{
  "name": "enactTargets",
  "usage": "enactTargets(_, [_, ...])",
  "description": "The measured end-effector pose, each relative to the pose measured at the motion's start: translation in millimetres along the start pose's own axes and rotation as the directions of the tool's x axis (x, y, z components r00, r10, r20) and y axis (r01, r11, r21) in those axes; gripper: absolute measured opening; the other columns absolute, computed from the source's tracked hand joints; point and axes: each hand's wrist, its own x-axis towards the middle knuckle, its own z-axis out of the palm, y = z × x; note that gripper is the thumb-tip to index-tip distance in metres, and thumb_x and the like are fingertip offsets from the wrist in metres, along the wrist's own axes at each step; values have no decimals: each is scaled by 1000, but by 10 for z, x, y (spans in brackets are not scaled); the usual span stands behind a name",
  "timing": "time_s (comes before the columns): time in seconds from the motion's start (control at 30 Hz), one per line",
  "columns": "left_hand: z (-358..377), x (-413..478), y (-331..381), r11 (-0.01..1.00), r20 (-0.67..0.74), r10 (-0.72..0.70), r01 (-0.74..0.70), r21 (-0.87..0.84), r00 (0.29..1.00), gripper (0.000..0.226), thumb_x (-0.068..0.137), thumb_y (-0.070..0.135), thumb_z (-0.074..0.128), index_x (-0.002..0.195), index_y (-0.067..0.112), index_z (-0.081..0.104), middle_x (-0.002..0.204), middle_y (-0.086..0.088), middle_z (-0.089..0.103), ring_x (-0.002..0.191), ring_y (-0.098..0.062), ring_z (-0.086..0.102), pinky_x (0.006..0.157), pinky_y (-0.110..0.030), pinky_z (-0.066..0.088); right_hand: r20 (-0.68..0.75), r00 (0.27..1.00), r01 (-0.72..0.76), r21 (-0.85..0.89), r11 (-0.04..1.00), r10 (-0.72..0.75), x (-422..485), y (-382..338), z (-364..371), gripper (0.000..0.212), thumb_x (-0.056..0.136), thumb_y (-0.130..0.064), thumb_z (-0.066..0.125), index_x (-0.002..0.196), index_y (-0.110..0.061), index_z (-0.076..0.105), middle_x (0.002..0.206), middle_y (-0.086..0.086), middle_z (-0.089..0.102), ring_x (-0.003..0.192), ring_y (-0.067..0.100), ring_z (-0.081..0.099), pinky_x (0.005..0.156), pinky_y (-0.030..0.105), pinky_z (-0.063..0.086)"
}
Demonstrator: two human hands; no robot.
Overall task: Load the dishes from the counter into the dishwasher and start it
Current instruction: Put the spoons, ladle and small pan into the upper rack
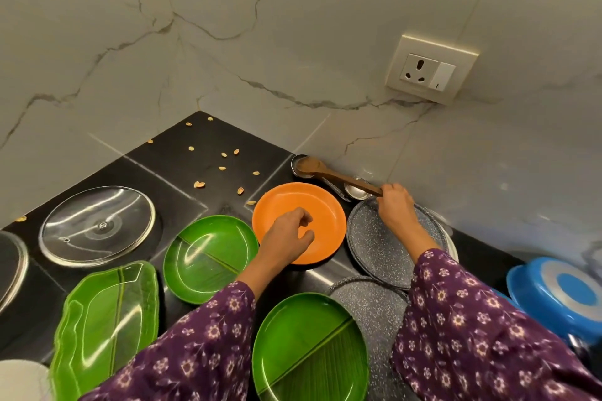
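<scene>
Wooden spoon lies w/ long axis running 10 to 4 o'clock, bowl end at 10 resting on a small steel cup by the wall, handle end at 4 in the right hand, fingers closed round it. Black worktop in a marble-tiled corner, seeds scattered, socket on wall at 2 o'clock. Left hand hovers over orange plate, fingers loosely curled, holding nothing. Right forearm crosses a grey speckled plate; green plates at 7–8 o'clock.
</scene>
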Motion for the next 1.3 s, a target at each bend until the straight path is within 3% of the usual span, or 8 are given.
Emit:
enactTargets(0.2, [21, -411, 176, 998, 75, 55, -52, -36, 996, 20, 86, 19, 63, 105, 15, 59, 101, 3, 63, 95, -12, 57, 83, -29, 48, -163, 979, -74, 272, 960, 121, -650, 82, -411, 19, 94, -12, 49, 107, -1, 55, 101, 13, 50, 86, 23, 49, 81, 36, 46])
enactTargets(0.33, [117, -760, 456, 988, 130, 134, -122, -96, 982, 21, 86, 17, 64, 105, 11, 60, 102, -1, 65, 95, -14, 60, 82, -27, 48, -313, 937, -72, 261, 963, 155, -1386, 278, -817, 16, 91, -9, 51, 102, 1, 56, 96, 19, 53, 87, 35, 52, 79, 47, 45])
enactTargets(0.6, [547, -1713, 1105, 900, 279, 436, -409, -152, 855, 21, 83, 17, 65, 103, 10, 60, 102, -2, 66, 97, -15, 60, 83, -24, 43, -518, 797, -257, 174, 951, 310, -3403, 692, -1375, 27, 85, -12, 54, 111, -7, 60, 102, 16, 59, 94, 36, 57, 82, 47, 47])
enactTargets(0.77, [1016, -2384, 1504, 799, 423, 594, -563, -212, 684, 23, 82, 16, 65, 104, 11, 60, 100, -3, 66, 97, -22, 61, 84, -32, 46, -544, 687, -470, 172, 866, 481, -4767, 845, -1376, 32, 87, -18, 44, 110, -3, 60, 100, 19, 62, 92, 39, 56, 80, 46, 47])
enactTargets(0.93, [1505, -3075, 2125, 666, 519, 718, -675, -319, 464, 20, 78, 10, 65, 98, 8, 62, 91, -5, 68, 88, -24, 62, 82, -31, 44, -445, 532, -720, 209, 661, 721, -6154, 1102, -1390, 27, 94, -20, 38, 106, -5, 57, 96, 17, 61, 87, 37, 58, 74, 47, 50])
enactTargets(1.0, [1721, -3340, 2371, 614, 544, 750, -701, -363, 375, 19, 80, 12, 65, 99, 10, 62, 92, -4, 68, 89, -23, 62, 82, -33, 46, -358, 448, -787, 277, 551, 819, -6668, 1163, -1422, 19, 95, -22, 43, 101, -10, 56, 85, 12, 62, 75, 32, 58, 63, 40, 48])
enactTargets(1.13, [2101, -3826, 2736, 563, 622, 750, -712, -421, 225, 21, 86, 17, 60, 107, 12, 60, 101, -3, 65, 95, -20, 58, 81, -32, 45, -330, 272, -788, 463, 406, 904, -7499, 1153, -1443, 21, 87, -35, 63, 84, -16, 55, 63, 3, 56, 55, 19, 50, 47, 25, 33])
enactTargets(1.3, [2654, -4430, 3147, 417, 651, 759, -762, -495, -8, 21, 86, 20, 58, 107, 14, 57, 99, -3, 62, 96, -24, 56, 80, -36, 46, -308, 59, -752, 611, 245, 949, -8443, 1234, -1343, 21, 86, -33, 66, 87, -14, 59, 63, 8, 59, 51, 23, 51, 46, 22, 38])
